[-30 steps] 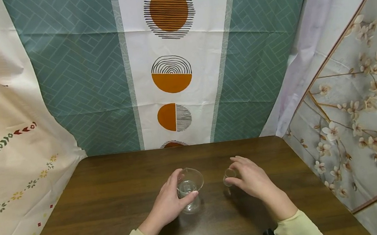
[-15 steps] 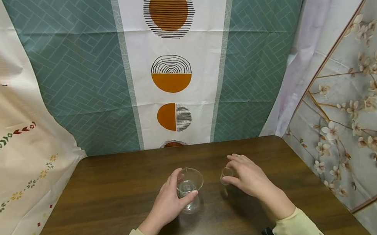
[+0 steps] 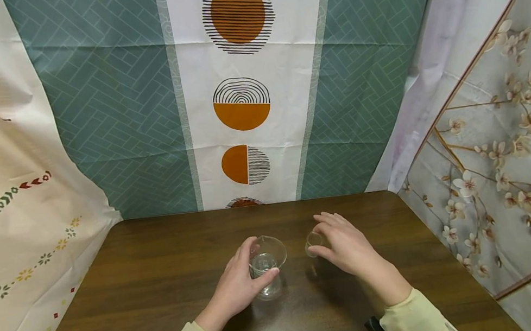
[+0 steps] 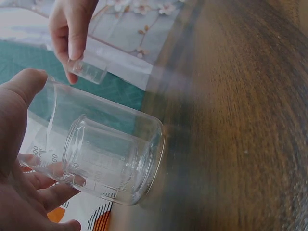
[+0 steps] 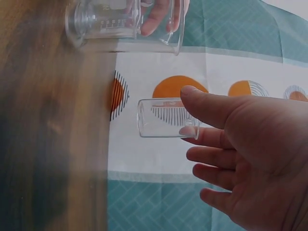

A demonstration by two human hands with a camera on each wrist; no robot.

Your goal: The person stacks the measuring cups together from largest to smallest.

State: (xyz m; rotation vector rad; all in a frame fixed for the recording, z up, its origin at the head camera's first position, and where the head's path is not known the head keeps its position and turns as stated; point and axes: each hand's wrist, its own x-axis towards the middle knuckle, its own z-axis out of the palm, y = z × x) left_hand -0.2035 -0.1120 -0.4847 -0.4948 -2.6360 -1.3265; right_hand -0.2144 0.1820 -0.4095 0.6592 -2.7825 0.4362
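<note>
My left hand (image 3: 236,284) grips the side of a large clear glass beaker (image 3: 271,249), thumb on the near side and fingers round the far side. The beaker stands upright on the table, and a smaller beaker (image 4: 103,151) with printed marks sits inside it. To the right, my right hand (image 3: 349,247) pinches a tiny clear beaker (image 5: 163,118) near its rim between thumb and forefinger. This tiny beaker is upright, raised above the table, and looks empty. In the right wrist view the other three fingers (image 5: 211,175) are spread away from the glass.
Both beakers rest over a dark brown wooden table (image 3: 167,253). A green and white curtain (image 3: 118,122) with orange circles hangs behind its back edge. Patterned cloths hang at the left (image 3: 20,215) and right (image 3: 515,159) sides.
My right hand has moved a little left and away from me with the tiny beaker, nearer to the large one. My left hand and the large beaker have stayed in place.
</note>
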